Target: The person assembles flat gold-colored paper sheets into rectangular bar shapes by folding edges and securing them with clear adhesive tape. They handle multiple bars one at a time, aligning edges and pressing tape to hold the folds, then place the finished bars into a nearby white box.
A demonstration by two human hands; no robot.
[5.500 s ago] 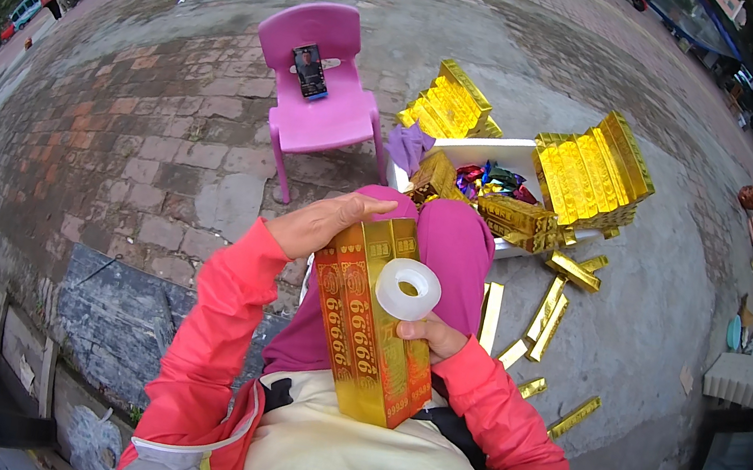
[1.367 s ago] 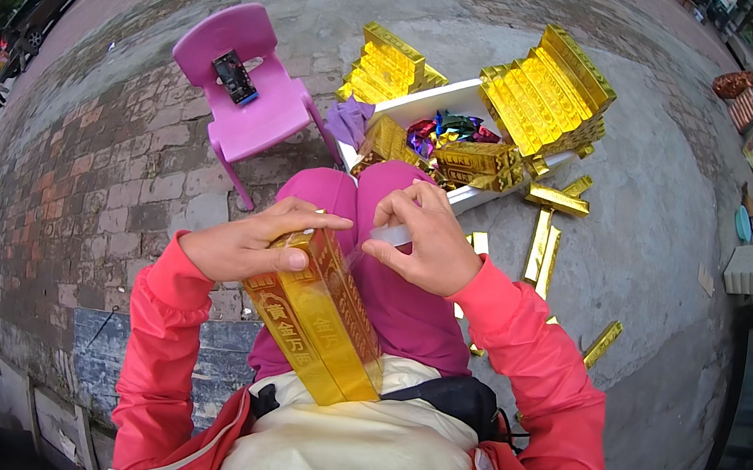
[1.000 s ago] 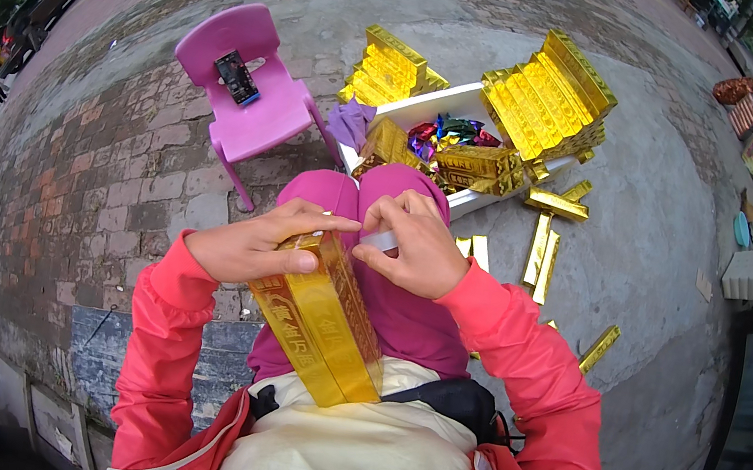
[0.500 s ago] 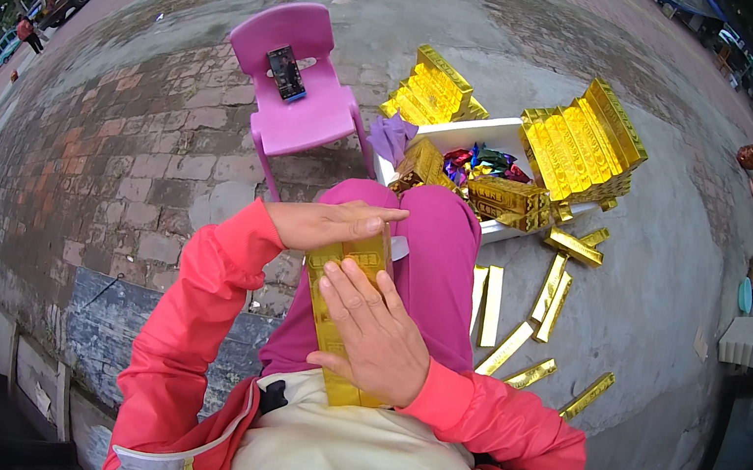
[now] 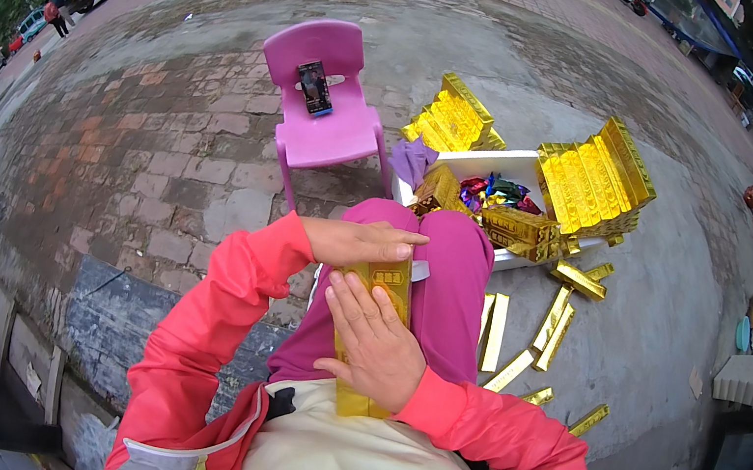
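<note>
Gold box (image 5: 393,288) touches left hand (image 5: 360,243) and right hand (image 5: 375,346), each grip flattened straight.

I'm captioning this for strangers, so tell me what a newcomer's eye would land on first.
Probably the tall gold stack at the right end of the white box, beyond the knees. Next, the pink chair left of that box, with a phone on it. Then the lap, where the left hand and right hand lie over a gold box.
</note>
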